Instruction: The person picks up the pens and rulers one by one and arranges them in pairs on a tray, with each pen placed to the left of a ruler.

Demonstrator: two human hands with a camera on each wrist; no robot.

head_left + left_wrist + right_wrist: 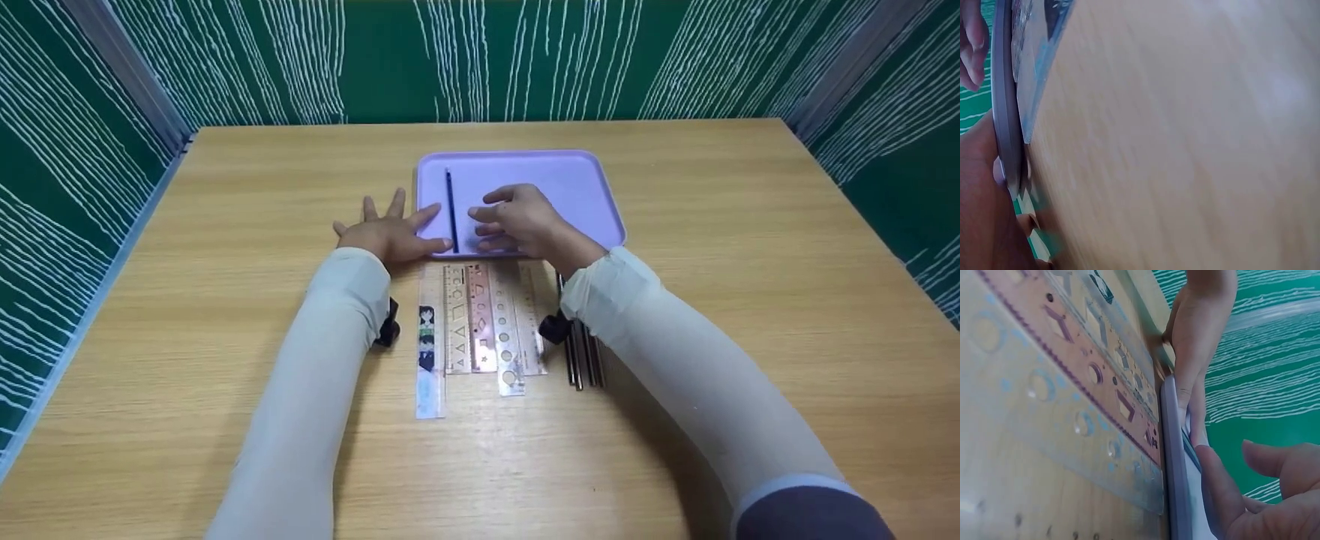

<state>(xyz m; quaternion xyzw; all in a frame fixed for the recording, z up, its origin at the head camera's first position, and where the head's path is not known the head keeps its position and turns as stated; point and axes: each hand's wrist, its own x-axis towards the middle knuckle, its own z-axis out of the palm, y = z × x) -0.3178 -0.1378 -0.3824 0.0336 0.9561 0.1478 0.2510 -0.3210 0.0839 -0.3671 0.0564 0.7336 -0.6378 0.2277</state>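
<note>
A dark pencil (452,214) lies lengthwise near the left side of the shallow lilac tray (566,180). My left hand (394,234) is spread flat at the tray's front left corner, its thumb and forefinger reaching over the rim with the thumb tip beside the pencil's near end. Over the tray, to the right of the pencil, is my right hand (527,221), with fingers slightly bent and nothing held between them. In the right wrist view the right fingers (1221,486) hang apart above the tray.
In front of the tray lie several see-through rulers side by side, including a picture ruler (430,390), a pink stencil ruler (481,322) and a ruler with round holes (505,337). Several dark, shiny pencils (592,367) lie to their right, partly beneath my right forearm.
</note>
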